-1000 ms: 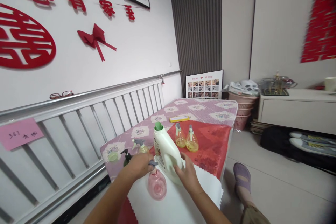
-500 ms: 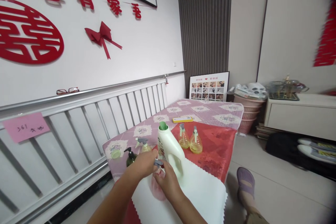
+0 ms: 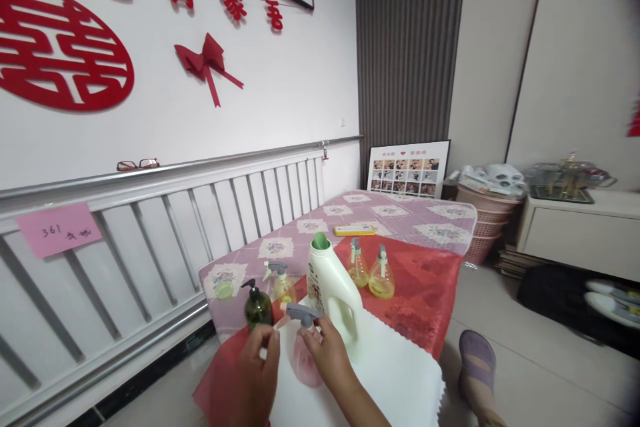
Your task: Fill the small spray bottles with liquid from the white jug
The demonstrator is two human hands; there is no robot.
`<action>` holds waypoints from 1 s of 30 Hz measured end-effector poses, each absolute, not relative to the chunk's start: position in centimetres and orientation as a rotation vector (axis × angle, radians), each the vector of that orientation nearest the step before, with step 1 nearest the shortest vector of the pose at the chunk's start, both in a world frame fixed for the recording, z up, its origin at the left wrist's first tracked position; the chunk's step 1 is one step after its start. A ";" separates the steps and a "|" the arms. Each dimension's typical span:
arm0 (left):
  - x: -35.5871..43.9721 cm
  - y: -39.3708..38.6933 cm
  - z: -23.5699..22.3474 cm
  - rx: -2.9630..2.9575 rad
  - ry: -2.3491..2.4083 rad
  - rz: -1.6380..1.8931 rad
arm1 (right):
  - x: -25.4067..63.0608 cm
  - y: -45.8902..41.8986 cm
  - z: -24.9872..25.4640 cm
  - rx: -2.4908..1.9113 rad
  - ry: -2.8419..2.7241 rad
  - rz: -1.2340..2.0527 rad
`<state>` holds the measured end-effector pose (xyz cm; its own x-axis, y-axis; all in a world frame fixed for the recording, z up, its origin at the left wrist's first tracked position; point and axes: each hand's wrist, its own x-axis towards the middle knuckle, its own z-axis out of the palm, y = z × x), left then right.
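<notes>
A pink spray bottle (image 3: 306, 361) with a grey trigger head (image 3: 303, 313) stands on the white mat. My right hand (image 3: 327, 355) has its fingers closed round the neck, just below the trigger. To the left, my left hand (image 3: 260, 363) is apart from the bottle, its fingers loosely curled with nothing seen in them. Right behind stands a large white detergent jug (image 3: 334, 293), uncapped, with a green piece (image 3: 321, 241) in its mouth. Behind my left hand are a dark green pump bottle (image 3: 259, 310) and a pale yellow spray bottle (image 3: 283, 287).
Two spray bottles with yellow liquid (image 3: 382, 280) stand on the red cloth (image 3: 420, 300). A yellow case (image 3: 355, 230) lies farther back, and a green cap (image 3: 224, 289) sits at the table's left. A white railing (image 3: 200, 213) runs along the wall.
My left hand has come off the spray bottle's head and moved left and down. My right hand keeps its hold on the neck. The view has shifted slightly.
</notes>
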<state>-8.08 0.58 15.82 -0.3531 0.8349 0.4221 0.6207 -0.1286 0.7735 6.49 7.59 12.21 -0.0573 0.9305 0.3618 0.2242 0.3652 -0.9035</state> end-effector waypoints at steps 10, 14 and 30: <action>-3.5 3.1 6.4 1.186 1.683 1.615 | 6.8 7.3 12.5 -1.094 -1.552 0.862; -2.2 4.8 7.9 1.002 1.466 1.705 | 7.0 7.1 12.5 -1.083 -1.563 0.873; -1.0 5.2 6.5 0.950 1.448 1.705 | 6.6 7.4 12.4 -1.135 -1.514 0.928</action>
<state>-0.97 5.22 6.53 -0.4884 0.8676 0.0931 -0.0487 -0.1336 0.9898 6.58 7.43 12.35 -0.0735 0.9632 0.2587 0.2064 0.2685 -0.9409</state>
